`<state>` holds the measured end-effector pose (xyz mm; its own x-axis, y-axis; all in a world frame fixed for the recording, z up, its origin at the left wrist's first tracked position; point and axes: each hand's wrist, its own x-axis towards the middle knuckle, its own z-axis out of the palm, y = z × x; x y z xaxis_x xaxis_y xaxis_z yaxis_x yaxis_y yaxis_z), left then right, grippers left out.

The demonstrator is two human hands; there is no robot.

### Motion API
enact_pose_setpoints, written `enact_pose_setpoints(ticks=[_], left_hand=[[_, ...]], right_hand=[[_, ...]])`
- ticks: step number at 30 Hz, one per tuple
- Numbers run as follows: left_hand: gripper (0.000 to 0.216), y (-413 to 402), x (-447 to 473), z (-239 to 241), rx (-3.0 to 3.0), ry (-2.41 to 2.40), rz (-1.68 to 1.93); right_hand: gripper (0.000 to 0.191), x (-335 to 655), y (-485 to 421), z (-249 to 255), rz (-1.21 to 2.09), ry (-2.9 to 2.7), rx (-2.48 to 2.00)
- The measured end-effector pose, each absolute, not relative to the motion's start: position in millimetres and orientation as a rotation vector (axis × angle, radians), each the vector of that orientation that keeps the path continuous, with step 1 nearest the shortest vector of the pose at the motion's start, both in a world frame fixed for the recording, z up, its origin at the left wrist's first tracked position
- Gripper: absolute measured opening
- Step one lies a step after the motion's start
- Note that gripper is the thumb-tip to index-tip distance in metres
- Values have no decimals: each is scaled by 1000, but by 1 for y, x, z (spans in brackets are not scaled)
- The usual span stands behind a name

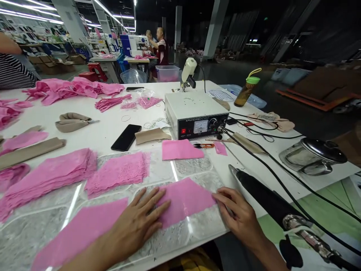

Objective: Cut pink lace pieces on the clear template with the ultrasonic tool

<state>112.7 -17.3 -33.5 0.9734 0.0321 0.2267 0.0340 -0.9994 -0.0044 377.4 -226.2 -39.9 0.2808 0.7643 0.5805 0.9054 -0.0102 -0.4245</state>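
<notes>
My left hand (141,218) lies flat with fingers spread, its fingertips on the left edge of a pink fabric piece (186,199). At that piece's right tip, the bent fingers of my right hand (238,212) pinch the edge. Something small and dark shows under those fingers, too hidden to name. A second pink piece (84,226) stretches beneath my left wrist, on the glossy marble-patterned sheet (36,229). Beyond my hands lies a smaller pink piece (180,149). Right of my right hand rests a black pen-like tool (262,194) with a metal tip, joined to a cable.
Stacks of pink fabric (53,169) and lace-edged pieces (118,173) lie left. A control box (197,113) stands behind, near a phone (126,137), orange thread snips (204,145) and cloth-wrapped scissors (72,122). Cables, a glass mug (310,158) and a bottle (246,90) are right.
</notes>
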Motion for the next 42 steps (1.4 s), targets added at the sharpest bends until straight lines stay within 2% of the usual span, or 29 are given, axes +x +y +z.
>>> enact_pose_setpoints(ticks=[6,17,28,34,42], left_hand=[[49,-11,113,-33,-3100,-74,-385],[47,-13,114,-25,-2987,-49,-352],[65,-20,114,-23,-3102,-82,-215],[65,-19,112,-18,-3217,-82,-94],[72,-24,116,-8,-3321,-189,62]], right_hand=[[30,376,-228,-41,-255,-1494,-1797],[44,378,-231,-44,-334,-1622,-1778],[49,379,-236,-50,-369,-1712,-1850],[59,379,-241,-49,-343,-1791,-1730],[53,384,-241,-49,-373,-1905,-1703]])
